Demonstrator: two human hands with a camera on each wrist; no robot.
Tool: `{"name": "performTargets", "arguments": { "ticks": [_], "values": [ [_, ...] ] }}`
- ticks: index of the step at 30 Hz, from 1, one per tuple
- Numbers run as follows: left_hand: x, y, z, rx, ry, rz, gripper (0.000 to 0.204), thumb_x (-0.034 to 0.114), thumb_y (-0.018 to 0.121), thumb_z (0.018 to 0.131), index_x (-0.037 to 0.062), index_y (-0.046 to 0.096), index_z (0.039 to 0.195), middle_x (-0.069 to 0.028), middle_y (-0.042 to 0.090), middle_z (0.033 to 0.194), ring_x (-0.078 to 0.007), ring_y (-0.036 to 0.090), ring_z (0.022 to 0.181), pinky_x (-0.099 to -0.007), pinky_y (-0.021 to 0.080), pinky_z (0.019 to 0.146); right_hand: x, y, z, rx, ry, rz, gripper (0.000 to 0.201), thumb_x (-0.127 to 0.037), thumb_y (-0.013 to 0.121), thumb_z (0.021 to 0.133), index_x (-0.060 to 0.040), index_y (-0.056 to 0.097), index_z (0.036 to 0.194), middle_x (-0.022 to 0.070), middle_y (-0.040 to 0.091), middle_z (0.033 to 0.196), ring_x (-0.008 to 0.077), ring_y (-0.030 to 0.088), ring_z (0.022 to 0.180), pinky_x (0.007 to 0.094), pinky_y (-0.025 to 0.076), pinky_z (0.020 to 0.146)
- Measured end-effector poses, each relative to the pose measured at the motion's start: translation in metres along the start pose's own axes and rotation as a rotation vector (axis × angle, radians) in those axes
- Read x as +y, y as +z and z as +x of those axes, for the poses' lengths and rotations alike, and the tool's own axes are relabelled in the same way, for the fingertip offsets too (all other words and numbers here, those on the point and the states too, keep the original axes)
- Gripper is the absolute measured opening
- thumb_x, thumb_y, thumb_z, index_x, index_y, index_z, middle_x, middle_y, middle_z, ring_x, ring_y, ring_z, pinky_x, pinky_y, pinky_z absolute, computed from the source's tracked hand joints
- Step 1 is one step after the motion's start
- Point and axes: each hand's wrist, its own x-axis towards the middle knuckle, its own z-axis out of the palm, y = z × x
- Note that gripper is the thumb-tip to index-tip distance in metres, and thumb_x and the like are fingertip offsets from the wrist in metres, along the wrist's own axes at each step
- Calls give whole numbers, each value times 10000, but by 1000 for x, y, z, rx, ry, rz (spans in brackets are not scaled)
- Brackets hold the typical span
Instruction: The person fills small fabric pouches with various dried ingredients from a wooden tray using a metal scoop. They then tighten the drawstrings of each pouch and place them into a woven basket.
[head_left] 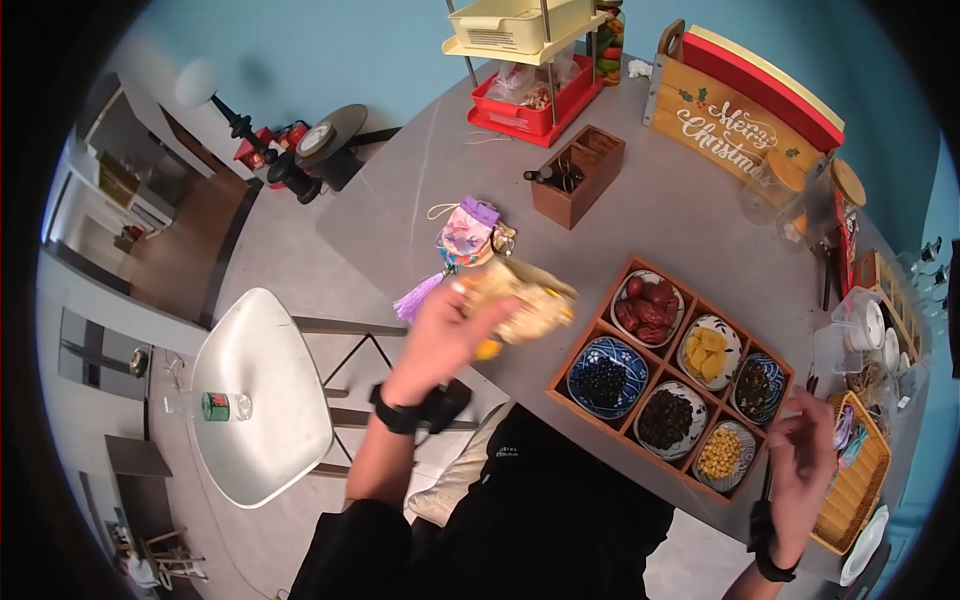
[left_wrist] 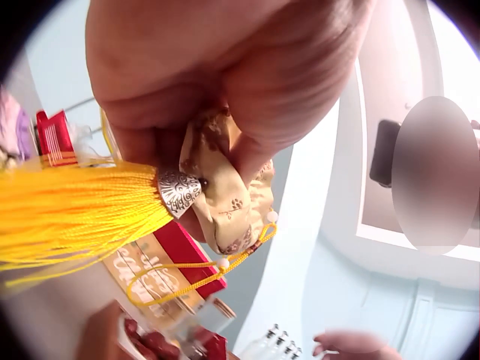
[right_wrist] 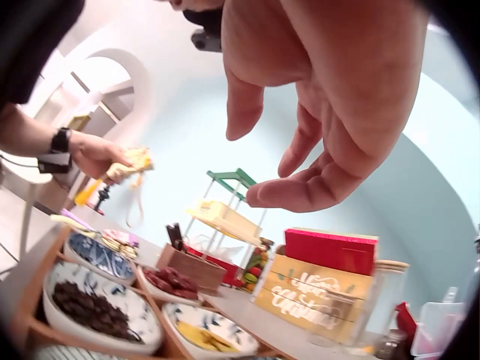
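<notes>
My left hand (head_left: 440, 338) grips a yellow drawstring sachet pouch (head_left: 530, 303) above the table's near edge. In the left wrist view, the pouch (left_wrist: 225, 210) shows a small printed pattern, a yellow tassel (left_wrist: 82, 214) with a silver cap, and a looped yellow cord. Just behind it on the table lies a pink and purple sachet (head_left: 468, 235) with a purple tassel. My right hand (head_left: 803, 450) hovers at the right end of a divided wooden tray (head_left: 562, 392), its fingers loosely bent and holding nothing, as the right wrist view of the hand (right_wrist: 322, 105) also shows.
Small bowls in the tray hold red dates (head_left: 648, 310), yellow slices (head_left: 706, 352), chickpea-like beans (head_left: 720, 455) and dark dried items. Behind stand a wooden box (head_left: 578, 185), a tiered rack (head_left: 525, 110) and a Christmas crate (head_left: 730, 130). A wicker basket (head_left: 850, 490) sits at right, a white chair (head_left: 262, 440) at left.
</notes>
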Motion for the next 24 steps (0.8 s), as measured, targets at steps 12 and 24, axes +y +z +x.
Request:
{"name": "performTargets", "arguments": {
  "ticks": [12,24],
  "values": [
    [-64,-81,86,206,382,1085,343,133,628,880,-50,551,1159,-187,605,1060,-330,580,984,-406,467,847,143,-159,-34,259,321,-243,353,-171,552,951,37,545,1235,39,558,927,86,518,745,225,425,646],
    [-97,-115,111,-35,436,1143,229,124,533,955,-40,585,1108,-153,614,1078,-259,581,1030,-352,440,911,262,-257,-40,274,530,-659,436,-299,620,849,71,639,1079,143,684,823,201,670,742,306,529,637]
  ]
}}
